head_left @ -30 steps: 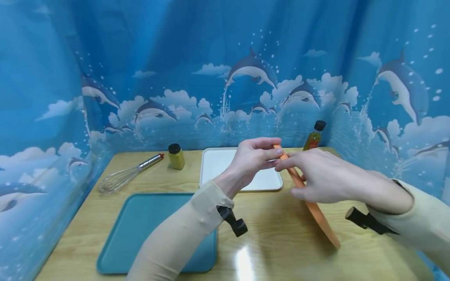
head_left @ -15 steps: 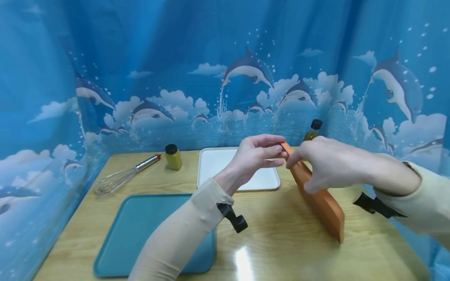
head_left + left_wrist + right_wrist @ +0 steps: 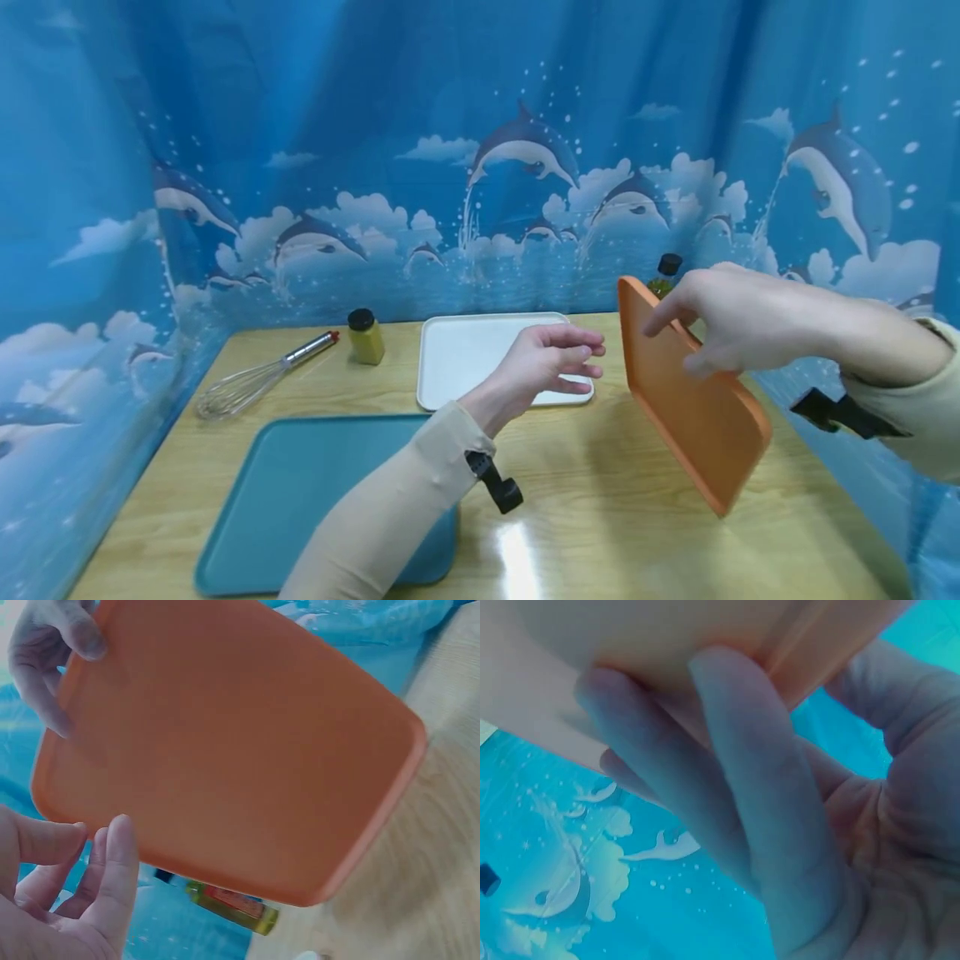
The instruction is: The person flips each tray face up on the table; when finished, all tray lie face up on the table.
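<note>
An orange rectangular tray [image 3: 693, 417] stands tilted on its side above the right part of the table. My right hand [image 3: 757, 323] grips it by its upper edge, and in the right wrist view the fingers [image 3: 742, 750] lie along one face of the tray. To the tray's left, my left hand [image 3: 536, 367] is apart from it with fingers loosely bent and nothing in them. The left wrist view shows the tray's broad face [image 3: 247, 750] filling the middle, with the left hand [image 3: 75, 892] near its lower corner.
Behind the orange tray stands a partly hidden oil bottle [image 3: 232, 904] with a black cap. A white tray [image 3: 465, 358] lies at the back middle, a teal tray [image 3: 337, 500] at front left. A yellow black-capped jar [image 3: 366, 340] and a whisk [image 3: 258, 385] are at back left.
The left hand has let go of the orange tray's far end. The right hand has moved right with the tray and turned it, so its broad face now shows in the head view.
</note>
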The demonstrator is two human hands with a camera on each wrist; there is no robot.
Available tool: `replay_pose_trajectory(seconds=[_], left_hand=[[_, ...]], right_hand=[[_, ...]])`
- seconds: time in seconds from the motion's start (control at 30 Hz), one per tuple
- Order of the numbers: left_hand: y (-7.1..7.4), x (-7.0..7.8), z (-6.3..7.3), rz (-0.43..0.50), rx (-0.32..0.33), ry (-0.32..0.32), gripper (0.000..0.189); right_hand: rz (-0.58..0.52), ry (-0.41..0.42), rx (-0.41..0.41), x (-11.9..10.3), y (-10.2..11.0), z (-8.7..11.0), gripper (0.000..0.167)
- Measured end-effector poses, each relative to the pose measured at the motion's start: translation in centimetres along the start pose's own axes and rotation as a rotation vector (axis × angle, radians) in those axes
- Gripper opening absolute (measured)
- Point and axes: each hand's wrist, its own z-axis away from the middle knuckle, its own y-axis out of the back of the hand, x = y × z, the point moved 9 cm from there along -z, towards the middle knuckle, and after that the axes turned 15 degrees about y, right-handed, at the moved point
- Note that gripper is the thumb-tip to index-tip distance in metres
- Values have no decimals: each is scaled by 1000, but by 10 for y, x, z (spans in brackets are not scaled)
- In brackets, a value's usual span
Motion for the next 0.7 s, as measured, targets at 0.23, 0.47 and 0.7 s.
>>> replay_pose_trajectory(seconds=[0.23, 0.47, 0.7], left_hand=[[-6, -34, -9, -99, -62, 92, 28], [-10, -68, -22, -128, -76, 167, 30], [-12, -92, -35, -93, 22, 181, 37]], right_hand=[[114, -59, 26, 16, 13, 10, 60], [239, -100, 76, 31, 23, 20, 58], [287, -141, 95, 42, 31, 35, 60]])
